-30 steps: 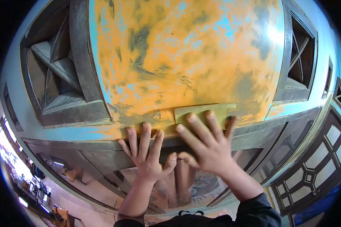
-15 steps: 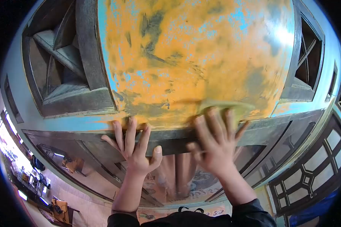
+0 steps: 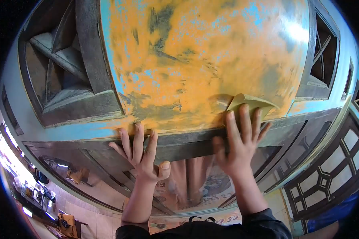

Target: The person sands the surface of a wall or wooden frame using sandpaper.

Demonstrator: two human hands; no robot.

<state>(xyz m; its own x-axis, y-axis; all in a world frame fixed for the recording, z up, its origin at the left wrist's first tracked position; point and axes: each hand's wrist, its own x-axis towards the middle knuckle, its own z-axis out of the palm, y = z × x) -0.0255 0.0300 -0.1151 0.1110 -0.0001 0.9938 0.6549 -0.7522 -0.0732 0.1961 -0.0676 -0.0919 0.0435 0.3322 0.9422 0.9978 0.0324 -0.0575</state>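
An orange panel point(image 3: 211, 59) with blue and dark grey patches fills the upper middle. Along its bottom edge runs a dark wooden rail point(image 3: 187, 144). My left hand point(image 3: 143, 153) rests on this rail with its fingers spread, fingertips near the panel's lower edge, holding nothing. Under the fingertips of my right hand point(image 3: 241, 143) is a yellowish folded sheet point(image 3: 251, 104), pressed against the lower right of the panel. One side of the sheet curls up away from the surface.
Dark wooden openings with crossed slats stand left point(image 3: 60, 63) and right point(image 3: 322, 53) of the panel. Glass panes with a curtain behind point(image 3: 187, 179) lie below. A patterned window point(image 3: 325, 179) is at lower right, an orange chair point(image 3: 68, 225) at lower left.
My right hand has moved to the right along the panel's lower edge, and the sheet has shifted right with it. My left hand has stayed nearly in place.
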